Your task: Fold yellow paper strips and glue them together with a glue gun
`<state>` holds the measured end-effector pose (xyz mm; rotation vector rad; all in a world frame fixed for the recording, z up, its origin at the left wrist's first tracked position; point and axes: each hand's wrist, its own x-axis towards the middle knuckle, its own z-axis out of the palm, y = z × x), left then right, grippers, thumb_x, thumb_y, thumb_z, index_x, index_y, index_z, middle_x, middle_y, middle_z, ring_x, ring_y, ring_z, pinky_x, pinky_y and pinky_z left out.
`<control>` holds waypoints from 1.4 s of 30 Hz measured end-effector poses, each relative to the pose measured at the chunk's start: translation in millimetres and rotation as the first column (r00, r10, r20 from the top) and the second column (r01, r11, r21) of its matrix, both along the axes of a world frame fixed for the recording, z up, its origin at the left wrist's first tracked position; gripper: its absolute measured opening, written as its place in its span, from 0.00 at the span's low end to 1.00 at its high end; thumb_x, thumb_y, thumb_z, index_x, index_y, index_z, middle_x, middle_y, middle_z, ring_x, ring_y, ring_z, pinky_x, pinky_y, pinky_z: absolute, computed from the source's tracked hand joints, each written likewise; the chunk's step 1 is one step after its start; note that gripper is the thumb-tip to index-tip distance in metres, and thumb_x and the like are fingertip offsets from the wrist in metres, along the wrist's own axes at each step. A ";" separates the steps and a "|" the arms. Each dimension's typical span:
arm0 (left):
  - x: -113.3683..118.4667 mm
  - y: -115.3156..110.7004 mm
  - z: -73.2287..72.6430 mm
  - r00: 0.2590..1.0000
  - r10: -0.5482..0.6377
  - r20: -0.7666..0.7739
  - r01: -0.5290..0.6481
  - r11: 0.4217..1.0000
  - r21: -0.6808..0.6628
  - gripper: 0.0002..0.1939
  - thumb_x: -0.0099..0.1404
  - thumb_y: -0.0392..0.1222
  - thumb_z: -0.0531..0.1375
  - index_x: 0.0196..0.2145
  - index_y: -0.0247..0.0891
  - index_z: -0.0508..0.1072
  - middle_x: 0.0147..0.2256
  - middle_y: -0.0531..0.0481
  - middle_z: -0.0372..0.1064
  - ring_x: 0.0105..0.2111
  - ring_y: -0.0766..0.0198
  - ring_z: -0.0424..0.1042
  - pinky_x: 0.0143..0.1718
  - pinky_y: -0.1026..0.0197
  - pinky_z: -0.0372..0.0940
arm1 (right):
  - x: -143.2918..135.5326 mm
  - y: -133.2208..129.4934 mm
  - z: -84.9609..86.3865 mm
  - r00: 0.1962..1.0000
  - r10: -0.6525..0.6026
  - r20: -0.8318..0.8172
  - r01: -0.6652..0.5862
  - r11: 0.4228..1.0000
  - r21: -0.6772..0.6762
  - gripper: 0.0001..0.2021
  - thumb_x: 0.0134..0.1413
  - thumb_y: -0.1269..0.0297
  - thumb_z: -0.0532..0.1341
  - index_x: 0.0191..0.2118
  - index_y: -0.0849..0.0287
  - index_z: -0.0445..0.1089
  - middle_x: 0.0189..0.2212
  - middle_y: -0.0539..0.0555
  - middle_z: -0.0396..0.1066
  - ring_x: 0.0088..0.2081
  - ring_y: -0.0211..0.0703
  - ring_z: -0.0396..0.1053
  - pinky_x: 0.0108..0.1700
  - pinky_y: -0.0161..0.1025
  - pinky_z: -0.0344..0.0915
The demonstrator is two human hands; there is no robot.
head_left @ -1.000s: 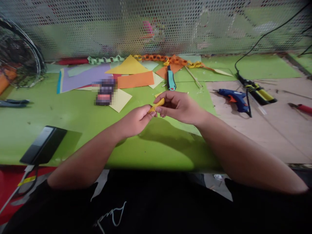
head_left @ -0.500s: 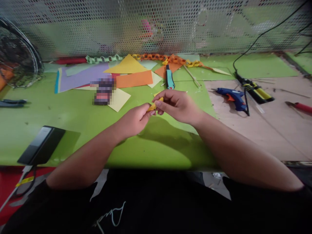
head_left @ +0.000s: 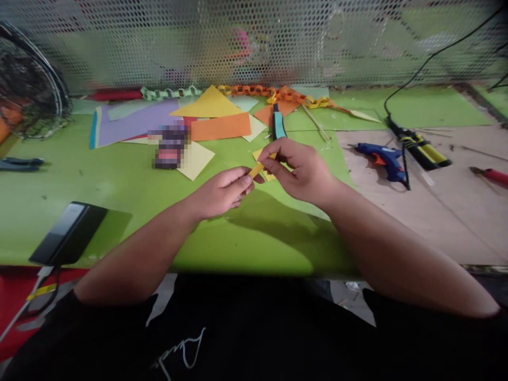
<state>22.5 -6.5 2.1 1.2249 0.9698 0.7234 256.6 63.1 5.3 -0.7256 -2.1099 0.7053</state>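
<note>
A narrow yellow paper strip (head_left: 256, 170) is stretched at a slant between my two hands, above the green table. My left hand (head_left: 222, 193) pinches its lower end between thumb and fingers. At the upper end, my right hand (head_left: 296, 166) grips the strip with thumb and forefinger. Just behind my right hand lies a small yellow paper piece (head_left: 260, 154), partly covered by the fingers. A teal and black cutter (head_left: 278, 124) rests beyond it, its near end hidden by my right hand.
Behind lie an orange paper sheet (head_left: 222, 127), a yellow sheet (head_left: 210, 106), a purple sheet (head_left: 135, 127) and a paper chain (head_left: 254, 91) along the mesh. On the right is a blue glue gun (head_left: 381, 159); on the left, a black power bank (head_left: 69, 233) near the table edge.
My right hand has shifted slightly right, away from my left hand, so more of the yellow strip shows between them. More of the yellow piece behind is uncovered.
</note>
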 end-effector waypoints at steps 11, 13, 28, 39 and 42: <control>8.3 -6.3 -4.5 0.890 0.325 -0.320 -0.149 0.871 0.468 0.16 0.85 0.54 0.53 0.50 0.43 0.75 0.37 0.49 0.71 0.31 0.62 0.65 0.37 0.55 0.63 | -5.7 -2.7 -8.9 0.985 -0.136 -0.107 0.161 0.946 0.281 0.13 0.73 0.57 0.68 0.58 0.47 0.79 0.58 0.62 0.79 0.57 0.62 0.78 0.57 0.60 0.80; 9.9 -6.4 -4.9 0.866 0.367 -0.339 -0.142 0.832 0.536 0.14 0.86 0.50 0.52 0.49 0.43 0.74 0.41 0.47 0.75 0.35 0.60 0.70 0.42 0.55 0.65 | -5.9 -3.6 -9.6 0.980 -0.163 -0.111 0.188 0.941 0.280 0.10 0.70 0.55 0.71 0.53 0.46 0.81 0.56 0.62 0.79 0.60 0.66 0.77 0.62 0.65 0.78; 17.3 -9.4 -14.3 0.743 0.520 -0.422 -0.032 0.658 0.753 0.05 0.82 0.36 0.53 0.46 0.41 0.68 0.37 0.46 0.75 0.35 0.57 0.74 0.37 0.54 0.62 | -29.9 -17.5 -22.3 0.966 -0.134 -0.221 0.165 0.978 0.126 0.03 0.68 0.66 0.69 0.46 0.54 0.78 0.40 0.54 0.84 0.36 0.43 0.80 0.39 0.42 0.78; 22.7 -9.6 -21.2 0.745 0.561 -0.361 -0.041 0.579 0.814 0.05 0.82 0.35 0.53 0.47 0.41 0.68 0.40 0.44 0.77 0.36 0.56 0.76 0.38 0.54 0.64 | -34.4 -22.6 -25.8 0.955 -0.224 -0.195 0.287 0.866 0.409 0.05 0.69 0.71 0.67 0.42 0.52 0.75 0.37 0.53 0.83 0.37 0.46 0.82 0.39 0.43 0.77; 22.4 -9.0 -20.0 0.773 0.545 -0.325 -0.080 0.591 0.803 0.06 0.82 0.35 0.53 0.46 0.42 0.68 0.38 0.46 0.77 0.35 0.58 0.74 0.37 0.55 0.64 | -32.7 -24.0 -28.5 0.958 -0.254 -0.134 0.283 0.753 0.593 0.05 0.71 0.71 0.67 0.47 0.53 0.75 0.39 0.54 0.85 0.39 0.47 0.83 0.39 0.43 0.77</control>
